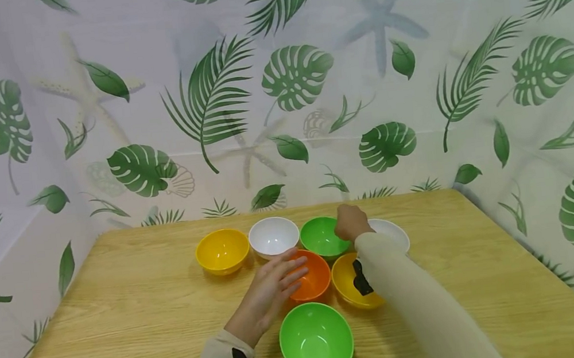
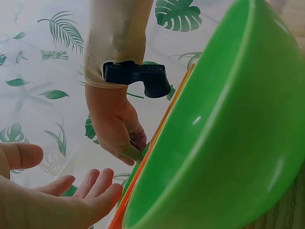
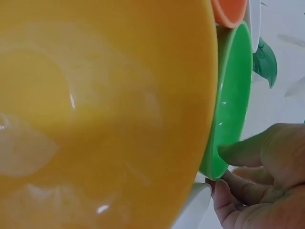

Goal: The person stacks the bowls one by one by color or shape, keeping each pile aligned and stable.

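My right hand (image 1: 352,222) pinches the right rim of the back green bowl (image 1: 322,236); in the right wrist view the thumb of that hand (image 3: 267,176) lies inside the green bowl (image 3: 233,105), fingers outside. Below my right forearm is a yellow bowl (image 1: 348,288). My left hand (image 1: 269,290), fingers extended, is over the left side of the orange bowl (image 1: 314,275); whether it touches is unclear. In the left wrist view the left hand (image 2: 71,200) is beside the near green bowl (image 2: 224,129).
A yellow bowl (image 1: 222,252) and a white bowl (image 1: 273,237) stand at the back left. Another white bowl (image 1: 393,233) is partly hidden behind my right arm. The near green bowl stands at the front of the wooden table (image 1: 140,320), and a leaf-patterned cloth (image 1: 239,108) hangs behind.
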Available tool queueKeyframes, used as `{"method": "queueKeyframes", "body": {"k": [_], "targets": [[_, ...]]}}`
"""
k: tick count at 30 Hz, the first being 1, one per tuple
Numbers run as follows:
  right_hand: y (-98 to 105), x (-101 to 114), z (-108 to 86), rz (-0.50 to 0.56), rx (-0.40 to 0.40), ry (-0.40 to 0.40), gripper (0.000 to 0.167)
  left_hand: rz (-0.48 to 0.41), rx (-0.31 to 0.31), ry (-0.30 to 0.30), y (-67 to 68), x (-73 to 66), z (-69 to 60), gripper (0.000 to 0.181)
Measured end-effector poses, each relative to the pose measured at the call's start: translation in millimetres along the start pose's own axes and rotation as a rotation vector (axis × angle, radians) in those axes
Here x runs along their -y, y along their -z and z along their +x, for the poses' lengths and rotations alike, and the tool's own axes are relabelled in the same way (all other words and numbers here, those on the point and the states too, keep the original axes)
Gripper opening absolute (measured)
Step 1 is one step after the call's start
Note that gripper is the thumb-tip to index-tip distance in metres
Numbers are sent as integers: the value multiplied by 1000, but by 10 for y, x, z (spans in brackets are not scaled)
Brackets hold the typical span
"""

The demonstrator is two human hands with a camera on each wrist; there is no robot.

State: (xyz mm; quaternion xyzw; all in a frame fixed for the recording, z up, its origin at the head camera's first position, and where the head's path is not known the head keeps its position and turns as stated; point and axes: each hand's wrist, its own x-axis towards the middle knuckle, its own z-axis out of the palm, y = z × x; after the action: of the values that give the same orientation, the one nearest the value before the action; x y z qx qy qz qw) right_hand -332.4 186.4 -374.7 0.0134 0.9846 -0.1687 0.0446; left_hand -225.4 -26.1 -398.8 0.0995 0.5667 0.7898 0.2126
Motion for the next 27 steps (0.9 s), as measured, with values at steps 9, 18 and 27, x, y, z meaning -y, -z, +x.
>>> {"method": "queueKeyframes", "body": {"k": [9, 18, 27], "targets": [[13, -29, -28, 43, -116, 4, 23, -11, -8, -23, 17, -6, -13, 49], [102, -92, -39, 92, -127, -8, 37, -8, -16, -21, 38, -7, -27, 48], [125, -175, -29, 160, -167, -20, 35, -28, -72, -24, 39, -6, -17, 54]]}}
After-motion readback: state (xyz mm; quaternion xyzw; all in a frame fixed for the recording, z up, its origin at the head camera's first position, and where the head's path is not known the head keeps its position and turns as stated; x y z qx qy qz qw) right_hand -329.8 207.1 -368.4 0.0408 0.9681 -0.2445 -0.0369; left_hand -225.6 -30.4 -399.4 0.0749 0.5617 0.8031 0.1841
